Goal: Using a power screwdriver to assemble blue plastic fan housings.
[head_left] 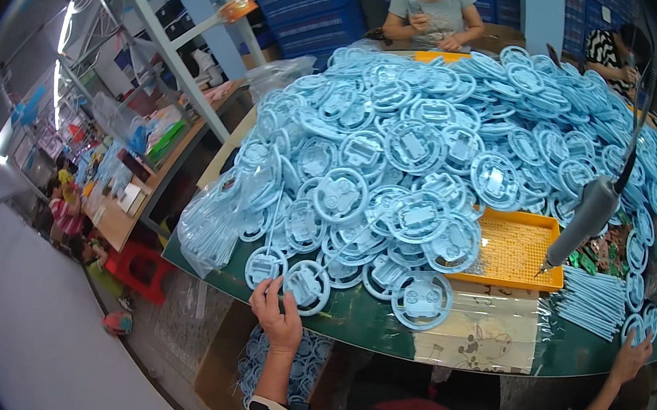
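Note:
My left hand (278,318) is at the near left edge of the green table, its fingers apart. Its fingertips touch the lower rim of a light blue plastic wheel (265,267). A second blue wheel (307,285) lies just right of those fingers. At the far right edge, my right hand (632,359) has its fingers closed on the rim of a small-looking blue wheel (633,329); the hand partly covers it. Another blue wheel (650,319) leans close beside that one.
A big heap of blue wheels (414,146) covers the table. A yellow tray (518,247), a hanging electric screwdriver (586,218) and a bundle of blue sticks (591,304) stand at right. Below left is a box of wheels (225,367). People (436,11) sit opposite.

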Demonstrator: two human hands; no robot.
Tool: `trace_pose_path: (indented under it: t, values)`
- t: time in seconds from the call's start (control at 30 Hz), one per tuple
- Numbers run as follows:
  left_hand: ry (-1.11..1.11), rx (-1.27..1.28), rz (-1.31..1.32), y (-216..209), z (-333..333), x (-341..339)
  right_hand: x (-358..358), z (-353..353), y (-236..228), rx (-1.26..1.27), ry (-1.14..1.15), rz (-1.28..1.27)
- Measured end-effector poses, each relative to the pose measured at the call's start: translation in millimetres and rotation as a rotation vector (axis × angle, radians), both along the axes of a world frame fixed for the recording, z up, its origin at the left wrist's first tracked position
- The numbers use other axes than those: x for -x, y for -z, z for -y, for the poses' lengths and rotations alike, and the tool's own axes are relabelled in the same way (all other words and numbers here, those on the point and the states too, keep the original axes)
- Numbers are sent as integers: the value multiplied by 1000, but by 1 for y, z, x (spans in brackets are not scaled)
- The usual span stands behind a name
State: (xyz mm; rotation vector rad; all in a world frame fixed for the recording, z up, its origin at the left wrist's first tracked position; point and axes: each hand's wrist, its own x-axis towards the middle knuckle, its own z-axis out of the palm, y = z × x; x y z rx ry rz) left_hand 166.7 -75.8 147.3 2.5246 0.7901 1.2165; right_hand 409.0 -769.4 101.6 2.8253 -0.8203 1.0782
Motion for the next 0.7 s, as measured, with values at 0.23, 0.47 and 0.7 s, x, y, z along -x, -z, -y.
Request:
trace_pose_path:
  t: [0.23,0.47,0.7]
  values:
    - [-95,104,-47,8,-11,2,43,-250,-87,-426,-1199,225]
    - [-109,413,-15,5,-1,-1,111,-481,-108,-869,-1933,-770]
    - [-65,494,68,3,3,2,110,-589,-69,-995,-1647,-1068]
